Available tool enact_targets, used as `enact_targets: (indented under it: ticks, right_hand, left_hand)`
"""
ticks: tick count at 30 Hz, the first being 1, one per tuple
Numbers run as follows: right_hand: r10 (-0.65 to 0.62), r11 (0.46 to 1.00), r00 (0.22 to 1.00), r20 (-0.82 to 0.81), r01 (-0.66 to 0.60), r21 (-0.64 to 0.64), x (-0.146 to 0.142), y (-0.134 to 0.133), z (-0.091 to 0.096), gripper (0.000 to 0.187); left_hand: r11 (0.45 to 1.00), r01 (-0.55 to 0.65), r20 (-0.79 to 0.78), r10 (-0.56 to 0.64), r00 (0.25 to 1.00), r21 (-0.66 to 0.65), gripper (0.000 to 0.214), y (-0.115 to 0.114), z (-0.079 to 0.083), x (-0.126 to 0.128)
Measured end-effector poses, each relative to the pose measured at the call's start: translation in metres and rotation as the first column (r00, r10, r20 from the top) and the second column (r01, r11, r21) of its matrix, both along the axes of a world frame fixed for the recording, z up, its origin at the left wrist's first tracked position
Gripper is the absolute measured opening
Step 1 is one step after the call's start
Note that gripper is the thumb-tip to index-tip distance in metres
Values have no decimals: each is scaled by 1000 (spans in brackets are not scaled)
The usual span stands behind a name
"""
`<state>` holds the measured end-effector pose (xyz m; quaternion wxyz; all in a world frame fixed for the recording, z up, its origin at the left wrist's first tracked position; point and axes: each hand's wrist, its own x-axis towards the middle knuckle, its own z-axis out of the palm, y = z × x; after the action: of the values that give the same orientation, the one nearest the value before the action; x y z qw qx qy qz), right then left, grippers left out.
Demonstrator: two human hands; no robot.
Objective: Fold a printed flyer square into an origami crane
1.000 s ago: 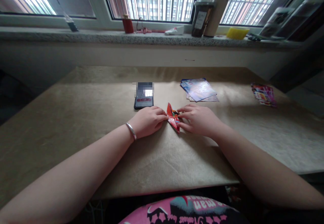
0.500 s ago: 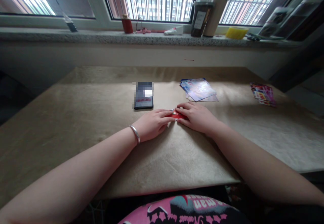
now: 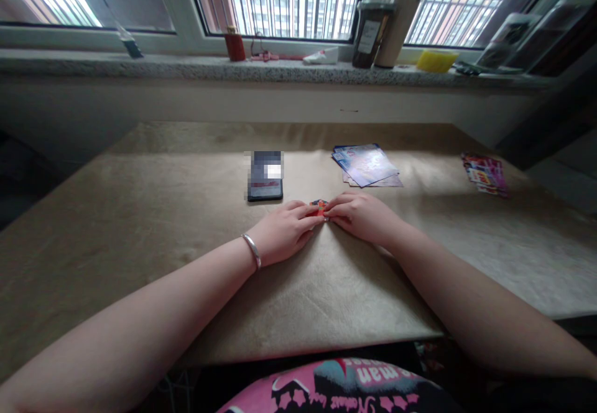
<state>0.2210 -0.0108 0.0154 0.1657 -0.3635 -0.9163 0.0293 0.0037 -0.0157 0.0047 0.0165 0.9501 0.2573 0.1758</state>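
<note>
A small folded piece of red printed paper lies on the tan table, mostly covered by my fingers. My left hand, with a silver bangle on its wrist, has its fingers curled and pressed on the paper's left side. My right hand meets it from the right, fingertips pinched down on the same paper. Only a small red bit shows between the two hands.
A dark phone lies just behind my left hand. A stack of printed sheets sits behind my right hand, and more colourful paper lies at far right. The windowsill holds a red cup, a jar and a yellow object.
The red paper stood up as a pointed shape between my hands a second ago; it has been pressed flat, and both hands have closed in over it.
</note>
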Motion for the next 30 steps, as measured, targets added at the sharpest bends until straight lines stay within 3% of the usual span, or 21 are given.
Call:
enact_targets:
  ticks: [9, 16, 24, 30]
  right_hand:
    - [-88, 994, 985, 150, 97, -53, 15, 3, 8, 22]
    - [-95, 993, 985, 143, 103, -52, 13, 0, 11, 17]
    - [-75, 995, 997, 5, 75, -69, 12, 3, 0, 15]
    - [-106, 994, 994, 33, 107, -37, 8, -1, 0, 19]
  left_hand:
    - [982, -187, -49, 187, 981, -6, 24, -4, 5, 1]
    - [960, -275, -62, 278, 959, 51, 22, -5, 9, 2]
    - [954, -297, -119, 301, 946, 49, 19, 1, 10, -1]
    - [968, -247, -45, 249, 968, 32, 24, 6, 4, -4]
